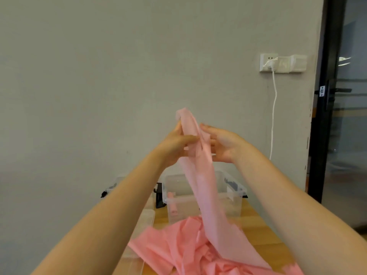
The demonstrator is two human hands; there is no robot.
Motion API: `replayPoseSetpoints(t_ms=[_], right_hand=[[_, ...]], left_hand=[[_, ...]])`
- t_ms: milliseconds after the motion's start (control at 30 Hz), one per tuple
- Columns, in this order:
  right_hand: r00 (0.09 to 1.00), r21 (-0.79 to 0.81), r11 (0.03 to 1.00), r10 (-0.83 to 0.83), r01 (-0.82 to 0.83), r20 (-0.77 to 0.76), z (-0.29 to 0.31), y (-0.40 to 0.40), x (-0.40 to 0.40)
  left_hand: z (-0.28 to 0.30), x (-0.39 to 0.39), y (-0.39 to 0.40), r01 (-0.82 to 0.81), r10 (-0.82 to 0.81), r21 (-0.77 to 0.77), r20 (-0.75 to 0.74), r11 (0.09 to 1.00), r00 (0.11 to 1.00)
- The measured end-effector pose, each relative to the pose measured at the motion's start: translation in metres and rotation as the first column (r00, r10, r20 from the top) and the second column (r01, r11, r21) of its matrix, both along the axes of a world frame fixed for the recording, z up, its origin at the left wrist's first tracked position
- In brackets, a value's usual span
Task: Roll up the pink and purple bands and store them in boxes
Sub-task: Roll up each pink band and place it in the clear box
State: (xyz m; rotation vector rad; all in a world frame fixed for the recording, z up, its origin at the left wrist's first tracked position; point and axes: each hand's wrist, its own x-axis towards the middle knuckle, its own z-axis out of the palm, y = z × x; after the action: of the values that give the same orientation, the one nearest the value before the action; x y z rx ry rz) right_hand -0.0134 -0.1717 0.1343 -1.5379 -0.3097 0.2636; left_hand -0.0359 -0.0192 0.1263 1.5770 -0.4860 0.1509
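Your left hand (174,143) and right hand (224,144) pinch the thin pink stretch band (200,185) high above the wooden bench (256,221); its tail piles near the front edge, before the clear plastic box (234,197).

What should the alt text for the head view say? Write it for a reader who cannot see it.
Two bare hands, left hand and right hand, hold up a pink band at chest height; it trails down to a pink heap on a wooden table. Behind stand clear plastic boxes, one holding a rolled pink band, before a grey wall.
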Motion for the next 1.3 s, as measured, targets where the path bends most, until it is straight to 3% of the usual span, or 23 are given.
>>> replayPoseSetpoints(t_ms=[100, 167, 267, 367, 500, 567, 733, 900, 1000, 1067, 1133, 1300], right_hand=[[0.994, 0.183, 0.979, -0.102, 0.095, 0.029, 0.014, 0.004, 0.006], [0.993, 0.322, 0.945, -0.088, 0.059, 0.077, 0.030, 0.000, 0.014], [0.990, 0.373, 0.927, -0.087, 0.041, 0.108, 0.038, -0.002, 0.021], [0.996, 0.389, 0.920, -0.072, 0.046, 0.054, 0.027, 0.001, 0.019], [0.999, 0.453, 0.890, -0.047, 0.047, -0.011, 0.009, 0.007, 0.018], [1.000, 0.464, 0.886, -0.015, 0.017, -0.009, 0.003, 0.006, 0.016], [0.990, 0.375, 0.917, 0.139, -0.137, 0.022, -0.017, -0.001, 0.000], [0.994, 0.314, 0.944, 0.080, -0.097, 0.068, -0.035, -0.003, 0.000], [1.000, 0.304, 0.953, -0.020, 0.012, 0.023, -0.040, -0.007, 0.005], [0.991, 0.359, 0.924, -0.130, 0.132, -0.031, -0.039, -0.012, 0.011], [0.978, 0.395, 0.894, -0.187, 0.210, -0.097, -0.034, -0.016, 0.010], [0.992, 0.025, 0.999, -0.027, 0.031, -0.122, -0.032, -0.016, -0.013]], left_hand=[[0.032, 0.001, 0.002, -0.086, 0.086, -0.009, 0.078, 0.996, 0.993], [0.056, -0.002, 0.007, -0.113, 0.117, -0.043, 0.117, 0.993, 0.986], [0.072, 0.000, 0.010, -0.107, 0.130, -0.193, 0.111, 0.975, 0.985], [0.038, 0.002, 0.010, -0.037, 0.051, -0.410, 0.023, 0.912, 0.998], [-0.059, -0.004, -0.003, 0.103, -0.180, -0.502, -0.109, 0.859, 0.978], [-0.090, -0.010, -0.015, 0.140, -0.256, -0.546, -0.143, 0.826, 0.956], [-0.107, -0.015, -0.032, 0.057, -0.162, -0.501, -0.169, 0.864, 0.972], [-0.101, -0.011, -0.028, -0.018, -0.130, -0.612, -0.196, 0.791, 0.972], [-0.091, -0.005, -0.020, -0.090, -0.048, -0.682, -0.181, 0.726, 0.982], [-0.079, -0.003, -0.013, -0.124, 0.043, -0.652, -0.138, 0.748, 0.989], [-0.063, -0.002, -0.007, -0.153, 0.121, -0.539, -0.095, 0.829, 0.988], [-0.030, -0.002, 0.004, -0.113, 0.126, -0.307, 0.021, 0.945, 0.992]])
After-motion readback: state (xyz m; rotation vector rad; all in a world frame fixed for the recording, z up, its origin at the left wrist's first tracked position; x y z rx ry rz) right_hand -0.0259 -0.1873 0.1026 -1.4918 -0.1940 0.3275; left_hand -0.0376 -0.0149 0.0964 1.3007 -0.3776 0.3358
